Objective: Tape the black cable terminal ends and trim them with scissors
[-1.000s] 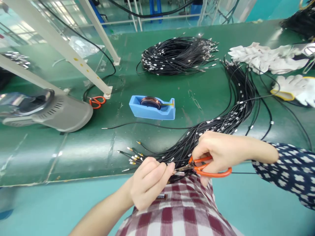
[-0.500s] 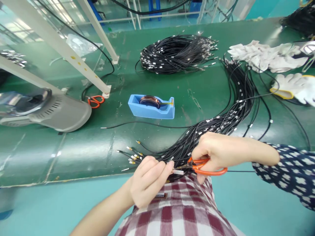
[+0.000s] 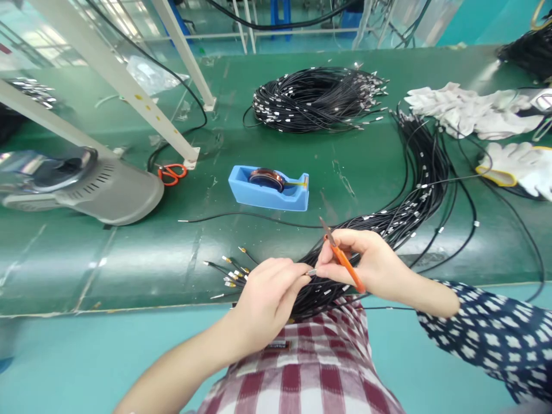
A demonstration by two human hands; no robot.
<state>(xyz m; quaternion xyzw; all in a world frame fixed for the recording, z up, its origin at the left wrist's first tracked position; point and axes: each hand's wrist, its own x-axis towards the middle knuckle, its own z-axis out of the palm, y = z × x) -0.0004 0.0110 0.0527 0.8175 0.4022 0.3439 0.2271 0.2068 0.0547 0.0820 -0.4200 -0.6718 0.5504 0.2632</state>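
Observation:
Scissors with orange handles (image 3: 345,264) rest in my right hand (image 3: 366,261), blades pointing up and away to the left. My right thumb and a fingertip also meet at a small silvery cable end (image 3: 311,272). From the other side, my left hand (image 3: 271,296) pinches that same piece between thumb and forefinger. Under and behind both hands runs a thick bundle of black cables (image 3: 379,221) with small white labels. Several cable ends with yellowish tips (image 3: 233,276) stick out left of my left hand.
A blue tape dispenser (image 3: 269,195) stands beyond my hands. Behind it lies a coil of black cables (image 3: 319,100). White gloves (image 3: 470,109) are at the right. A grey machine (image 3: 116,192), orange-handled scissors (image 3: 172,173) and white frame posts (image 3: 166,129) occupy the left of the green table (image 3: 142,259).
The scissors have swung from lying across the cable end to pointing up and away. My right hand has moved left, its fingertips now at the cable end beside my left hand.

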